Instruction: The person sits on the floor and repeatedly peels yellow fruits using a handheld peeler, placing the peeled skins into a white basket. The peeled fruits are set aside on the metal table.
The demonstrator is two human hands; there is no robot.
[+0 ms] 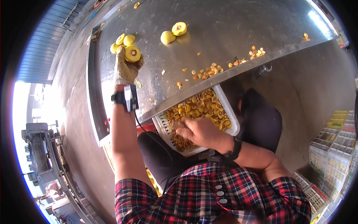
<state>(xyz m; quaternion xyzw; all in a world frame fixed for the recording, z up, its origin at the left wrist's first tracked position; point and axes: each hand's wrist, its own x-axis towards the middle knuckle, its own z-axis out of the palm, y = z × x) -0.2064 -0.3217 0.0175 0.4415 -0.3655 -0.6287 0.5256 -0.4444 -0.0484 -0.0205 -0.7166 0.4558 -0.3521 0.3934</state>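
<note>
My left hand (126, 68), in a knitted work glove, reaches across the metal table (156, 61). It grips a yellow peach half (132, 53), cut face and brown hollow turned up. Several more yellow halves (129, 40) lie against its fingertips. Bare, my right hand (200, 131) hangs over a white plastic crate (233, 123) below the table's edge. Its fingers are curled around something small and blurred that I cannot make out. Inside the crate are many yellow and brown fruit scraps (204, 105).
Two yellow fruit pieces (174, 33) rest farther back on the table. Loose pits (214, 70) are scattered along its raised near lip. Stacked plastic crates (332, 148) stand at the right on the concrete floor. Machinery (39, 151) is at the far left.
</note>
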